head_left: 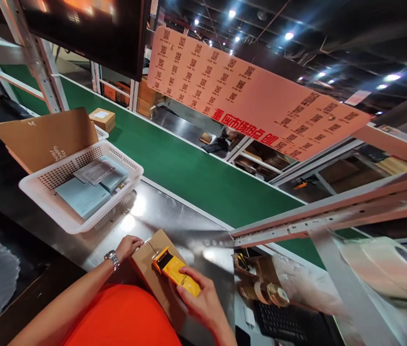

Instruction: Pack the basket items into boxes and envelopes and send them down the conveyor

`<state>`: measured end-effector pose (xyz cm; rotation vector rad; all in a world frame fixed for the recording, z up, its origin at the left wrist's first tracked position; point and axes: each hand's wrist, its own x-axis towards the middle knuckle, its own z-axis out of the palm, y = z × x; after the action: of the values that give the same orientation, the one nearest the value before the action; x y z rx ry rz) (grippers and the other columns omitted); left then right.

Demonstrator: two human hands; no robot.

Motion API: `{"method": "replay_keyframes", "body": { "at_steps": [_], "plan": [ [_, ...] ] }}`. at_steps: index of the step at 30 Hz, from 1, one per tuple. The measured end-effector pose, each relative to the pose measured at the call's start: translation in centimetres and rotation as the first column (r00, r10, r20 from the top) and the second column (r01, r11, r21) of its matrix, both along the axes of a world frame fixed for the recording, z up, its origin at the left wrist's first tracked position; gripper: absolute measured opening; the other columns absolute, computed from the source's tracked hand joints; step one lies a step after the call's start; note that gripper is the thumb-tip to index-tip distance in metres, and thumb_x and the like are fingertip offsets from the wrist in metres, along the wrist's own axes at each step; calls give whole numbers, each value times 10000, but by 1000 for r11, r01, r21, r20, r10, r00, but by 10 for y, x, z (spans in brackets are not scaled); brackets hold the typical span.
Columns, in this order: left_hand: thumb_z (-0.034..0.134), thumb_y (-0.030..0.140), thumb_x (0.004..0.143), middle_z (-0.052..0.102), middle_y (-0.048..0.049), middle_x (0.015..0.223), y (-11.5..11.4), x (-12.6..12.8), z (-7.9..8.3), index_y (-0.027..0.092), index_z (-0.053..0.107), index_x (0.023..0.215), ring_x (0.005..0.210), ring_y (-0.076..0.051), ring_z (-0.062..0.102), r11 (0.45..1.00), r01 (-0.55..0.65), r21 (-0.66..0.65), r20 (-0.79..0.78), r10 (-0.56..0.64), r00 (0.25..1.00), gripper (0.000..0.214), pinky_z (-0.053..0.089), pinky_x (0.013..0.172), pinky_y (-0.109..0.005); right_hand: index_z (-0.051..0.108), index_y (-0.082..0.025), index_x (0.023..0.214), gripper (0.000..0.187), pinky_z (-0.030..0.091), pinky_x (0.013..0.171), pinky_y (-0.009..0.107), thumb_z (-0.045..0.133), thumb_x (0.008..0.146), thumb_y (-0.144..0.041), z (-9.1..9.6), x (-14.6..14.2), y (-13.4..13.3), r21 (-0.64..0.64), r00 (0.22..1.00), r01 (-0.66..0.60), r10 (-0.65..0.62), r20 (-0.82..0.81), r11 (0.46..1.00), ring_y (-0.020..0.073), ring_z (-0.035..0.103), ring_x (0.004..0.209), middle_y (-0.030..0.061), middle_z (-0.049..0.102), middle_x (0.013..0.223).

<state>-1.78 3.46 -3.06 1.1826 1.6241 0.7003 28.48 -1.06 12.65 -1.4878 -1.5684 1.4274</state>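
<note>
On the box [157,283], right hand [202,297] grasps yellow tool [177,272]; left hand's [129,246] grip, unclear, may permit slippage if loose

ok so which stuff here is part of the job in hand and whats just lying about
In the job:
yellow tool, in the right hand
cardboard box, left hand at its end

Seemingly just about:
keyboard
tape rolls
white basket of pale blue boxes, untouched but possibly related
</note>
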Motion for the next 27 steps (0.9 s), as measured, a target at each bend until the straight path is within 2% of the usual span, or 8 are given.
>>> {"method": "replay_keyframes", "body": {
  "at_steps": [3, 5, 9, 14, 17, 23, 25, 27],
  "plan": [
    [706, 719, 768, 768, -193, 1145, -1, -7, 5, 156, 818, 949, 1143, -367, 664, 1000, -5, 9, -115, 6, 993, 602, 480, 1056, -434, 853, -180, 1047, 466, 604, 661, 317, 921, 660, -431, 2, -2, 1, -35, 1000, -1, 1, 1, 999, 244, 740, 751, 104, 837, 939],
    [689, 723, 794, 754, -208, 1194, 3, -12, 15, 149, 808, 1030, 1179, -381, 648, 999, 9, 36, -159, -3, 987, 631, 448, 1091, -455, 851, -176, 1047, 459, 576, 622, 292, 910, 665, -421, 4, -1, 0, -49, 1000, -1, 2, 20, 999, 224, 714, 713, 87, 823, 894],
    [387, 844, 926, 753, -123, 863, 12, -3, 46, 195, 717, 774, 890, -314, 671, 978, 209, -10, -64, -209, 976, 744, 468, 843, -383, 850, -178, 1075, 456, 530, 545, 265, 878, 696, -430, 7, -2, 2, -60, 998, -33, 36, 54, 998, 190, 667, 645, 73, 811, 894],
    [348, 927, 868, 664, -114, 683, 9, 20, 69, 249, 526, 576, 701, -269, 624, 924, 359, -128, -147, -376, 915, 759, 379, 696, -342, 848, -184, 1115, 441, 541, 592, 257, 847, 726, -392, 11, -5, -1, -49, 993, -51, 56, 102, 997, 170, 663, 660, 62, 813, 937],
    [286, 883, 917, 696, -133, 715, 7, 20, 72, 253, 528, 584, 710, -281, 653, 913, 392, -109, -170, -406, 898, 753, 387, 685, -345, 851, -205, 1128, 440, 482, 528, 226, 835, 720, -367, 24, 26, -21, -120, 989, -27, 45, 144, 992, 150, 629, 612, 44, 806, 894],
    [304, 800, 942, 791, -192, 840, 6, 20, 79, 233, 614, 629, 823, -340, 730, 907, 388, -163, -167, -413, 895, 718, 454, 725, -373, 872, -224, 1020, 362, 314, 387, 216, 805, 666, -262, 60, 154, -98, -414, 971, 146, -51, 233, 898, 112, 489, 411, 23, 741, 647],
    [305, 797, 937, 806, -194, 869, 6, 22, 82, 233, 625, 647, 848, -346, 738, 908, 382, -171, -183, -411, 893, 711, 471, 747, -379, 877, -213, 917, 298, 300, 385, 216, 780, 635, -214, 53, 167, -106, -404, 965, 144, -38, 259, 903, 119, 501, 408, 19, 727, 605],
    [298, 803, 934, 816, -200, 900, 5, 24, 83, 228, 648, 678, 880, -358, 747, 908, 383, -171, -200, -413, 889, 721, 491, 776, -391, 876, -213, 879, 284, 307, 399, 214, 753, 623, -203, 30, 157, -97, -337, 961, 111, -14, 277, 935, 126, 520, 419, -6, 711, 574]
  ]
}}
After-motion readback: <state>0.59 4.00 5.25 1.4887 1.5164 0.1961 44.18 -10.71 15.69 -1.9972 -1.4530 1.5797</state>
